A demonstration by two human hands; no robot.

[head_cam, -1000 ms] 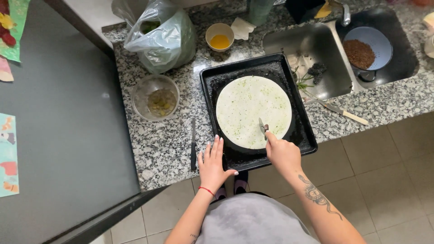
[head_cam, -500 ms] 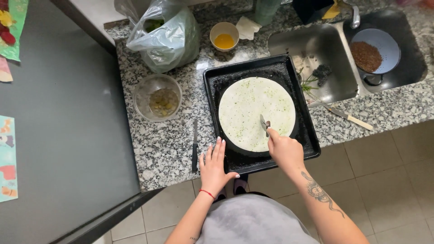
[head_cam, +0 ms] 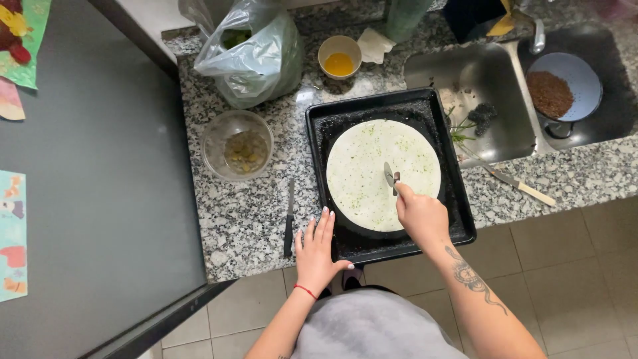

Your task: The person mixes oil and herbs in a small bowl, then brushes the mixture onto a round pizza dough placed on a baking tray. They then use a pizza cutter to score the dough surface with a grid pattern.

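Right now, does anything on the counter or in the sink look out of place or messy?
A knife lies on the counter strip in front of the sink, close to the front edge. Green scraps and dark bits litter the sink basin. Otherwise the tray sits flat, with the round dough centred under the right hand.

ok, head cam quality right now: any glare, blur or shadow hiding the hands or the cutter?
Head view: even daylight, soft shadows; right hand and cutter on the dough round are sharp; mild glare on the plastic bag; top edge slightly smeared; left hand clear.
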